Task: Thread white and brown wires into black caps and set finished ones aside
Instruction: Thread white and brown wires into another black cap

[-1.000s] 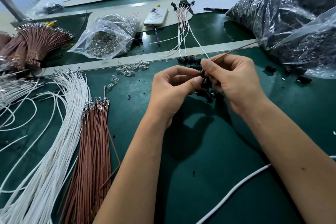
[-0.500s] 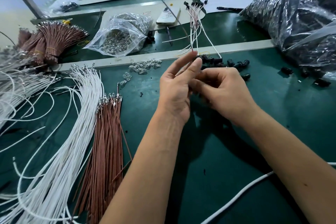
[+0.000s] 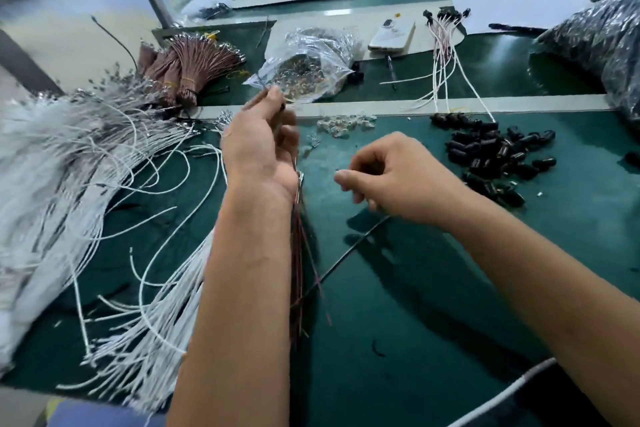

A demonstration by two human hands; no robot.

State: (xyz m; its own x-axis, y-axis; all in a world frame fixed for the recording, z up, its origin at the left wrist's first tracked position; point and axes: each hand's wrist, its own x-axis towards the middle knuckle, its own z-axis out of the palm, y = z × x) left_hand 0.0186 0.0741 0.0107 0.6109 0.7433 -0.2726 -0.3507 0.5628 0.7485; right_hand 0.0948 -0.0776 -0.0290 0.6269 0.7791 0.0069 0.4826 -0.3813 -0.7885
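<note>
Head view: brown wire (image 3: pixel 349 251) trailing below right hand (image 3: pixel 398 180) grip

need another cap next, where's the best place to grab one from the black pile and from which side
Judging by the layout, take a loose cap at the pile's right edge, such as the one at. It lies on its side, apart from the others, so pinch across its round body from above with the right hand.

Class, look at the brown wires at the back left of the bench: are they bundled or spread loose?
Bundled. The brown wires are gathered into tight sheaves, each cinched by a yellow band, fanning out above it.
</note>
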